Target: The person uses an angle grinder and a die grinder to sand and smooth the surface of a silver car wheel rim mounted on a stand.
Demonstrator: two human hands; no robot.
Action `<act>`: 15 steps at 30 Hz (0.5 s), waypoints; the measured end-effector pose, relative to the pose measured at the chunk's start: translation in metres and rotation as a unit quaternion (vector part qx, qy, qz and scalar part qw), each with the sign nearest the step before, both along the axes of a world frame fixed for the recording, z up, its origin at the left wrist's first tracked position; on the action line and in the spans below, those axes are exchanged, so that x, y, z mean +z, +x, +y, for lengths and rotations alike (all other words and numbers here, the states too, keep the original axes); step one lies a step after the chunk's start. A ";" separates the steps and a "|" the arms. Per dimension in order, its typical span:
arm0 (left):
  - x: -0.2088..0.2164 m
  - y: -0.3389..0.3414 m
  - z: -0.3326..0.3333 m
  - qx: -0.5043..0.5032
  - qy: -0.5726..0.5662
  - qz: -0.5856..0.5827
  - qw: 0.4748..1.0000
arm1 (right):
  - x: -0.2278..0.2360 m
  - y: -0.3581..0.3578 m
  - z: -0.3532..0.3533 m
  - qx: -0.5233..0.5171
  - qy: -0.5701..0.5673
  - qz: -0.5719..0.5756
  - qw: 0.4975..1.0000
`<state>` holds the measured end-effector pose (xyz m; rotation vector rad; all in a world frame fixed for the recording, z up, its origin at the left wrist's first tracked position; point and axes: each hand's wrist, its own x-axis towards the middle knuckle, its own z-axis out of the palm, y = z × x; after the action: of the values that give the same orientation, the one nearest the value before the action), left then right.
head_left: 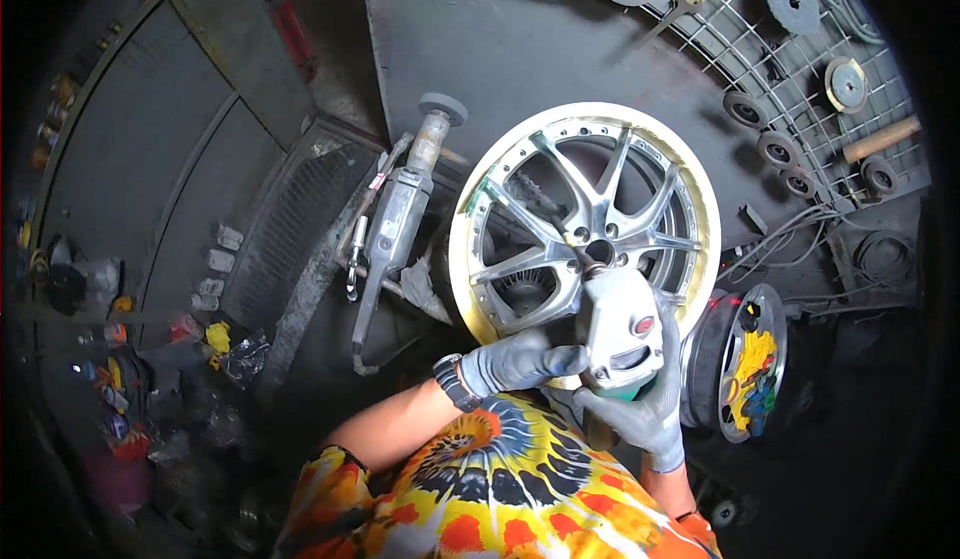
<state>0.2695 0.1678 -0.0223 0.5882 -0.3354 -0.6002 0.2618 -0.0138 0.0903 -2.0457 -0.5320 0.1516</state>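
My right hand (652,414), in a grey glove, wraps around a white-bodied power tool (618,319) from its right side. Part of its lower end looks green. My left hand (515,362), gloved too, closes against the tool's left side with its fingers together; how firmly it grips cannot be made out. A silver multi-spoke alloy wheel (597,209) with a cream-coloured outer lip faces up just beyond my hands. The tool's narrow front end reaches close to the wheel's hub; whether it touches is unclear.
A long grey straight grinder (400,219) lies left of the wheel. On the right, a wire mesh rack (745,59) carries several discs, with hoses (790,244) below it. Another wheel (712,344) at my right holds yellow and blue scraps. Clutter (185,359) fills the left side.
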 end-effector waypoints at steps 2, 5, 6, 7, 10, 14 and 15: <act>0.005 0.012 0.015 -0.035 0.004 0.047 0.998 | 0.000 0.014 0.016 0.005 0.029 0.027 0.999; 0.009 0.028 0.045 0.048 0.109 -0.123 0.985 | -0.003 0.029 0.026 0.005 0.005 0.037 0.999; 0.009 0.034 0.056 0.042 0.105 -0.120 0.986 | -0.002 0.034 0.030 0.005 0.013 0.061 0.998; 0.010 0.041 0.068 -0.050 0.108 -0.072 0.990 | -0.001 0.039 0.035 0.004 0.021 0.086 0.996; -0.026 0.063 0.069 -0.158 0.154 -0.114 0.969 | -0.010 0.052 0.048 0.020 0.028 0.080 0.996; -0.034 0.067 0.087 -0.089 0.069 0.000 0.994 | -0.005 0.079 0.076 0.055 -0.014 0.030 0.998; -0.042 0.072 0.088 -0.080 0.050 -0.025 0.995 | -0.012 0.079 0.077 0.038 -0.026 0.052 0.998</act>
<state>0.3412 0.2556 -0.0641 0.6766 -0.4038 -0.7602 0.3410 0.0629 0.0787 -2.0571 -0.5452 0.3191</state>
